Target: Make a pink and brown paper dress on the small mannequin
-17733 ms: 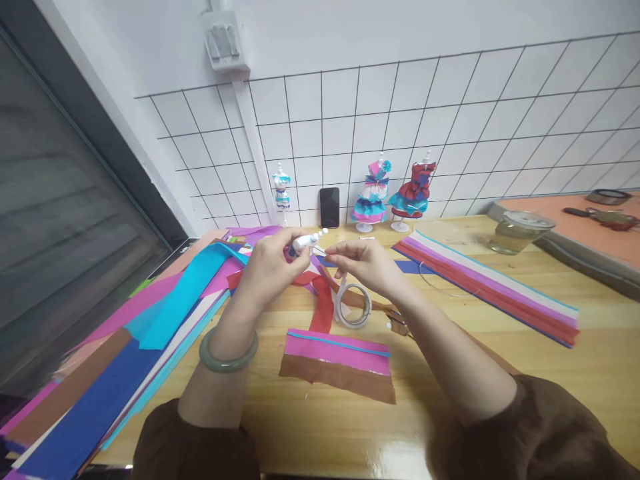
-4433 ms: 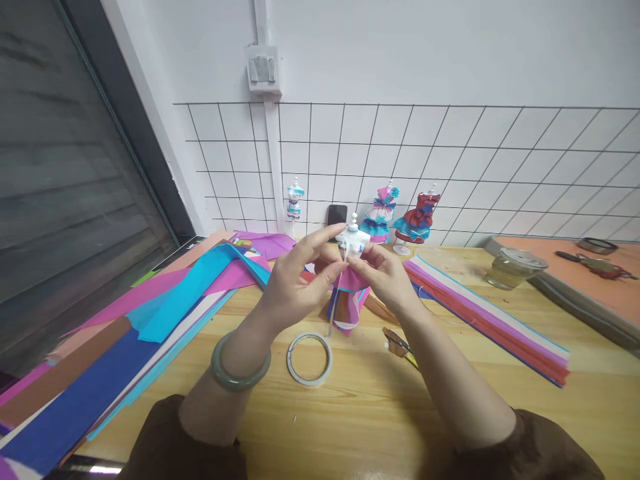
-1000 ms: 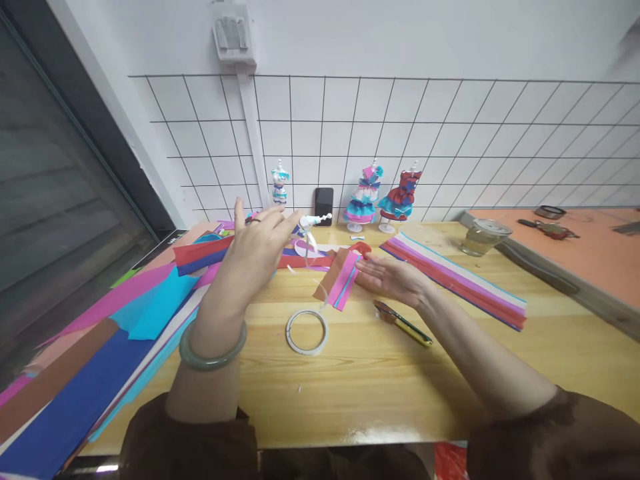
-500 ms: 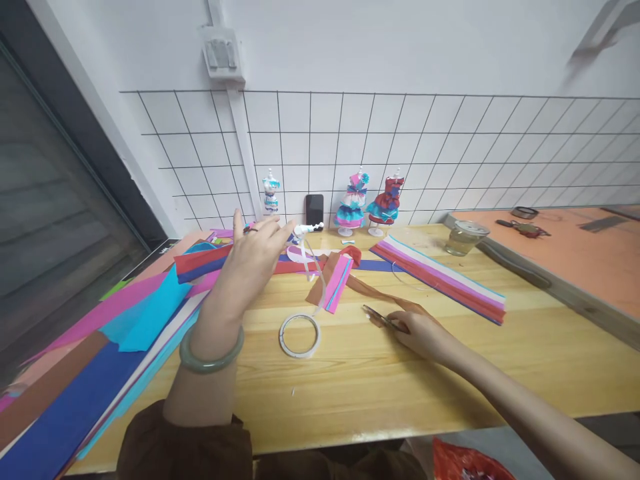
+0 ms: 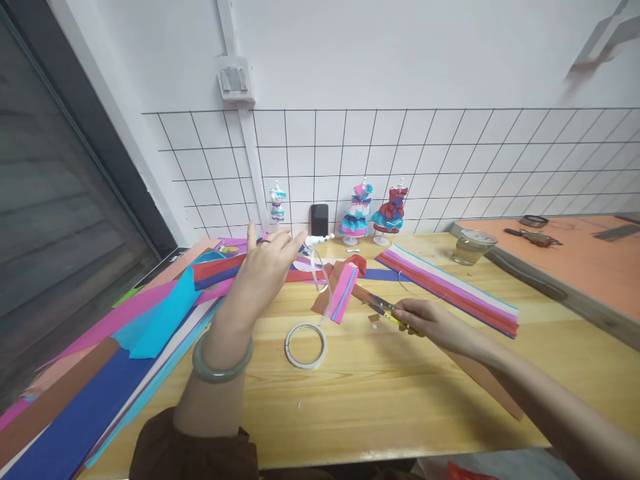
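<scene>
My left hand (image 5: 267,270), with a green bangle at the wrist, is raised over the paper strips. Its fingers curl round a small white mannequin (image 5: 317,241) tipped on its side, partly hidden by the hand. A thin white strip of tape (image 5: 317,275) hangs from the mannequin towards the tape roll (image 5: 288,348) lying on the table. My right hand (image 5: 423,317) grips scissors (image 5: 384,309) with yellow on the handle, their blades pointing left. Under the blades runs a brown paper strip (image 5: 487,383). A folded pink and blue paper piece (image 5: 344,293) lies between the hands.
Long coloured paper strips (image 5: 107,387) cover the left side. A striped paper stack (image 5: 450,290) lies at right, near a glass cup (image 5: 473,247). Along the wall stand a phone (image 5: 319,220), a blue-and-pink dressed mannequin (image 5: 356,213), a red dressed one (image 5: 390,213) and a white one (image 5: 277,202).
My right hand has lifted the scissors from the tabletop, and they are turned with the yellow handle showing. The left hand keeps the mannequin. The whole view has shifted slightly.
</scene>
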{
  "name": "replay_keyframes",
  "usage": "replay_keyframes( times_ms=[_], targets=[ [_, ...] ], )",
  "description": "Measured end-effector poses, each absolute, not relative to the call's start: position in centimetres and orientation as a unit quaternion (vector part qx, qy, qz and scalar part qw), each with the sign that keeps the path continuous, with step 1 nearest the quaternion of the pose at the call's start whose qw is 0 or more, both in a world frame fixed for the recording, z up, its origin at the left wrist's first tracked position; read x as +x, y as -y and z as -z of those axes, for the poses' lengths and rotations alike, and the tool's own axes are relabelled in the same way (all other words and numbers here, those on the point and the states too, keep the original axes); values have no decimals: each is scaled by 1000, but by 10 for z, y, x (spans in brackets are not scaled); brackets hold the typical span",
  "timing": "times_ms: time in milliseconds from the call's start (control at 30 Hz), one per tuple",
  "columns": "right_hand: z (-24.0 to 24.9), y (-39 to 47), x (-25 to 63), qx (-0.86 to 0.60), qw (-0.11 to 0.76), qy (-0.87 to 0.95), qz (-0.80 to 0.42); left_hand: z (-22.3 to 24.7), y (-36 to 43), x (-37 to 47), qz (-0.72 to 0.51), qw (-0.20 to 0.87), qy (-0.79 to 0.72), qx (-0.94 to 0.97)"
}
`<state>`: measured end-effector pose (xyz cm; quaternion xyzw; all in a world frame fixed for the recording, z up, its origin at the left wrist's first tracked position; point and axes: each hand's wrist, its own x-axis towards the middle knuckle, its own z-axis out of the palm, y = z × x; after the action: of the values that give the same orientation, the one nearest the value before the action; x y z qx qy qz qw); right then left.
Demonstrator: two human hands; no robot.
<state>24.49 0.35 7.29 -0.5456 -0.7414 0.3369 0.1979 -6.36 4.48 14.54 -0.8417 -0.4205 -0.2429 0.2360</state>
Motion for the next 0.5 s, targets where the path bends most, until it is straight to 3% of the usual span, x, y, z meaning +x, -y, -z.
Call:
replay_keyframes(
  times_ms=[267,500],
  targets=[
    [-149,-1,217,-461,199,783,-368,-145,-40,-55,222,242,409,-851],
    [-174,-21,207,-467,200,771,-386,-146,-35,-53,227,250,386,-858]
  ],
)
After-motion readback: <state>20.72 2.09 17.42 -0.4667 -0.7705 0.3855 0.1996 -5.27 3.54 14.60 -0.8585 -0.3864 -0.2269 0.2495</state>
